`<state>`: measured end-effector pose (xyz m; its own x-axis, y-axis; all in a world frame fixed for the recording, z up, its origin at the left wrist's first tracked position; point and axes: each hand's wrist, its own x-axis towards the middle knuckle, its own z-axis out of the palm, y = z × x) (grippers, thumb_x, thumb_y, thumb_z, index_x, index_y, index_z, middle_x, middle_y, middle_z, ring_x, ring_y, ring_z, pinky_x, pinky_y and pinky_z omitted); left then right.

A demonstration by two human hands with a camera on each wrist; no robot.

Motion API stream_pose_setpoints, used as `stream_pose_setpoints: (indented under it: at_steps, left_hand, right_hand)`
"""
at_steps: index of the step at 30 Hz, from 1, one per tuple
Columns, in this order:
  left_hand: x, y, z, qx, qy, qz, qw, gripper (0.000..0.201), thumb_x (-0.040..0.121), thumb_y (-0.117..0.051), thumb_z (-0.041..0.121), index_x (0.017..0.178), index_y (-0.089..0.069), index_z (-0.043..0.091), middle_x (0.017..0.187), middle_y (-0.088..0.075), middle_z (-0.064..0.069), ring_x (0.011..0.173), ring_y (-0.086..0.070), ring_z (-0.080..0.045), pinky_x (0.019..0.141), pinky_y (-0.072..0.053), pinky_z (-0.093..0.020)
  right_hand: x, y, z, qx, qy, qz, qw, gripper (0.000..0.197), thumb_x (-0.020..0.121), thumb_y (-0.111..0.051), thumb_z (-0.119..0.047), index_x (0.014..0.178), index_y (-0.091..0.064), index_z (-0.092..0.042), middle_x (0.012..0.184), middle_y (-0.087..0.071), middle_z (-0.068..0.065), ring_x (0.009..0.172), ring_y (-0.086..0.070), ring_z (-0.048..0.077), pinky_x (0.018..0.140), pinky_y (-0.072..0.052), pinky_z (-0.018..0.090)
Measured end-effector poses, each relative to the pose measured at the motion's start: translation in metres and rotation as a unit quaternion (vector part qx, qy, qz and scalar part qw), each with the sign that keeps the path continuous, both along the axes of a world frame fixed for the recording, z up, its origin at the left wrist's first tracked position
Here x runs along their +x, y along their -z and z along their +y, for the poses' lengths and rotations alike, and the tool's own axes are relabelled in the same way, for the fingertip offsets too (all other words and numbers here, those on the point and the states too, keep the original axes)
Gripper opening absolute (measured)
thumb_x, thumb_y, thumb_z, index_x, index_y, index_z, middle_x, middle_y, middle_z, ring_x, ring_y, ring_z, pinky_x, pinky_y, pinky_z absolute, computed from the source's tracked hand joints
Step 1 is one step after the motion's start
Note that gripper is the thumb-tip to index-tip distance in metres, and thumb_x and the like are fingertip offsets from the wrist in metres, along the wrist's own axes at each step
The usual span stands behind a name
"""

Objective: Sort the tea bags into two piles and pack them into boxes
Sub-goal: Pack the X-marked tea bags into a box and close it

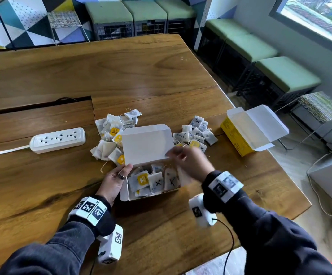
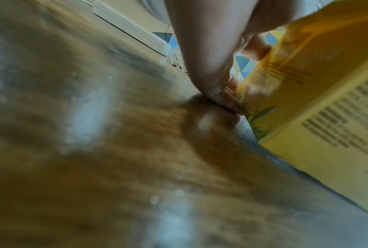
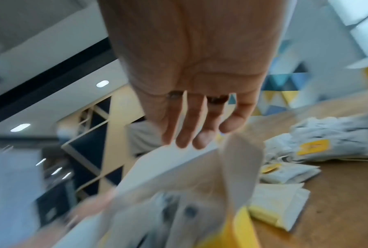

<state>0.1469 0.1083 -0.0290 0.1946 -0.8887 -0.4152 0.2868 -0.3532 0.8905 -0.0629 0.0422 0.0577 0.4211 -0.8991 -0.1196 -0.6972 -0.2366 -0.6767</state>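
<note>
An open yellow box (image 1: 133, 195) with its white lid (image 1: 147, 143) raised stands at the middle of the table. Several tea bags marked with a black X (image 1: 157, 182) lie inside it. My left hand (image 1: 115, 179) grips the box's left end, thumb at the top edge; the left wrist view shows my left hand (image 2: 206, 63) against the yellow box (image 2: 327, 100). My right hand (image 1: 189, 161) hovers blurred over the box's right end, fingers straight and holding nothing. In the right wrist view my right hand (image 3: 195, 139) is just above the lid (image 3: 168, 164). Unmarked bags (image 1: 111, 135) are piled left of the box, X-marked bags (image 1: 198, 132) right of it.
A second open yellow box (image 1: 240, 133) stands near the table's right edge. A white power strip (image 1: 58, 139) with its cable lies to the left. The wooden table (image 1: 141, 72) stretches back to green-cushioned seats (image 1: 286, 74) along the walls.
</note>
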Motion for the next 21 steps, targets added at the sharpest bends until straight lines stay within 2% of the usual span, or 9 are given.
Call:
stream_pose_setpoints:
  at_steps: [2, 4, 8, 10, 12, 14, 16, 18, 21]
  left_hand:
    - [0.0, 0.0, 0.0, 0.001, -0.002, 0.003, 1.0, 0.012, 0.091, -0.053, 0.019, 0.094, -0.064, 0.019, 0.073, -0.072, 0.017, 0.072, -0.067, 0.001, 0.059, -0.05, -0.009]
    - [0.0, 0.001, -0.001, -0.001, -0.006, 0.01, 1.0, 0.012, 0.091, -0.053, 0.018, 0.094, -0.065, 0.018, 0.075, -0.073, 0.015, 0.079, -0.066, -0.006, 0.063, -0.051, -0.01]
    - [0.002, 0.003, 0.0, -0.019, 0.003, 0.031, 0.999, 0.037, 0.07, -0.072, 0.045, 0.095, -0.068, 0.018, 0.085, -0.074, 0.011, 0.09, -0.067, -0.014, 0.081, -0.052, -0.021]
    - [0.003, 0.005, 0.0, -0.022, 0.01, 0.023, 0.999, 0.069, 0.043, -0.08, 0.065, 0.095, -0.068, 0.02, 0.089, -0.074, 0.009, 0.088, -0.069, -0.008, 0.081, -0.054, -0.02]
    - [0.003, 0.007, -0.001, -0.021, 0.007, 0.026, 0.999, 0.051, 0.059, -0.077, 0.057, 0.093, -0.068, 0.021, 0.086, -0.074, 0.011, 0.089, -0.068, -0.011, 0.085, -0.052, -0.022]
    - [0.003, 0.007, -0.002, -0.01, -0.007, 0.022, 1.0, 0.01, 0.086, -0.061, 0.028, 0.091, -0.066, 0.021, 0.077, -0.073, 0.016, 0.09, -0.064, -0.014, 0.09, -0.047, -0.026]
    - [0.001, 0.006, -0.002, -0.013, -0.006, 0.02, 1.0, 0.01, 0.089, -0.055, 0.02, 0.09, -0.065, 0.021, 0.073, -0.073, 0.017, 0.089, -0.062, -0.012, 0.082, -0.049, -0.02]
    - [0.0, -0.001, -0.001, -0.022, 0.005, 0.037, 0.999, 0.022, 0.076, -0.069, 0.039, 0.089, -0.066, 0.022, 0.078, -0.074, 0.014, 0.084, -0.066, -0.011, 0.071, -0.052, -0.013]
    - [0.001, 0.002, -0.002, -0.019, 0.001, 0.038, 0.999, 0.038, 0.066, -0.074, 0.048, 0.091, -0.068, 0.022, 0.095, -0.073, 0.004, 0.088, -0.067, -0.013, 0.075, -0.053, -0.018]
  right_hand:
    - [-0.026, 0.014, -0.034, -0.021, 0.166, -0.026, 0.986, 0.018, 0.092, -0.056, -0.023, 0.102, -0.066, -0.012, 0.095, -0.067, 0.003, 0.083, -0.059, 0.013, 0.071, -0.047, 0.018]
    - [-0.05, 0.035, -0.067, -0.013, 0.279, 0.02, 0.96, 0.02, 0.088, -0.059, -0.022, 0.105, -0.062, -0.012, 0.107, -0.063, 0.008, 0.101, -0.058, 0.022, 0.09, -0.048, 0.034]
    - [-0.063, 0.066, -0.094, 0.054, 0.221, 0.143, 0.963, 0.062, 0.079, -0.071, -0.033, 0.132, -0.043, -0.017, 0.134, -0.044, 0.009, 0.127, -0.036, 0.03, 0.109, -0.027, 0.036]
    - [-0.061, 0.071, -0.096, 0.057, 0.183, 0.171, 0.966, 0.068, 0.075, -0.075, -0.035, 0.133, -0.043, -0.017, 0.136, -0.045, 0.009, 0.128, -0.036, 0.029, 0.107, -0.028, 0.034]
    - [-0.06, 0.07, -0.094, 0.056, 0.183, 0.174, 0.966, 0.063, 0.074, -0.076, -0.031, 0.128, -0.047, -0.012, 0.129, -0.053, 0.009, 0.122, -0.045, 0.028, 0.099, -0.039, 0.033]
    - [-0.062, 0.068, -0.091, 0.063, 0.175, 0.19, 0.964, 0.053, 0.076, -0.075, -0.03, 0.117, -0.052, -0.005, 0.112, -0.059, 0.006, 0.108, -0.055, 0.026, 0.083, -0.044, 0.029]
    - [-0.068, 0.067, -0.089, 0.079, 0.191, 0.161, 0.965, 0.035, 0.079, -0.072, -0.031, 0.098, -0.057, -0.006, 0.091, -0.058, 0.001, 0.094, -0.056, 0.024, 0.071, -0.04, 0.026]
    - [-0.076, 0.063, -0.094, 0.097, 0.246, 0.088, 0.96, 0.026, 0.08, -0.071, -0.032, 0.084, -0.057, -0.01, 0.081, -0.06, 0.001, 0.086, -0.057, 0.023, 0.065, -0.04, 0.025]
    - [-0.089, 0.062, -0.115, 0.076, 0.308, 0.082, 0.945, 0.045, 0.077, -0.072, -0.042, 0.1, -0.064, -0.005, 0.106, -0.064, 0.013, 0.102, -0.056, 0.028, 0.085, -0.044, 0.035]
